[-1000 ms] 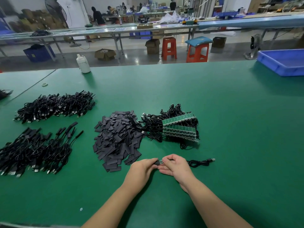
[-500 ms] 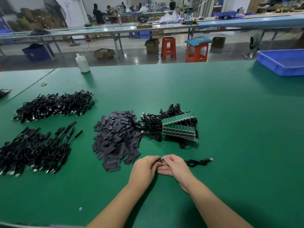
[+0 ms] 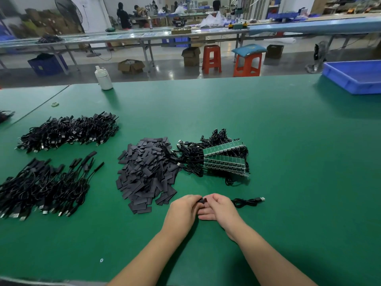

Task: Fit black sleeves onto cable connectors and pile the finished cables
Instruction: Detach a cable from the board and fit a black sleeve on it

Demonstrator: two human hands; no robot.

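My left hand (image 3: 184, 209) and my right hand (image 3: 219, 207) meet low on the green table (image 3: 288, 151). Together they pinch a black sleeve (image 3: 203, 200) on one end of a black cable (image 3: 246, 202). The cable trails right from my right hand and ends in a silver USB plug. A heap of loose black sleeves (image 3: 146, 172) lies just beyond my left hand. Right of it sits a bundle of cables with green circuit boards (image 3: 223, 161). Two piles of cables (image 3: 41, 188) lie at the left, the second pile (image 3: 68, 132) farther back.
A white bottle (image 3: 103, 78) stands at the table's far edge. A blue tray (image 3: 354, 78) sits at the far right corner. Orange stools (image 3: 211, 58), boxes and other workbenches with people lie beyond the table.
The two hands have closed together. The small board end seen between my fingers a second ago is now covered by the black sleeve. The cable's tail stays on the table.
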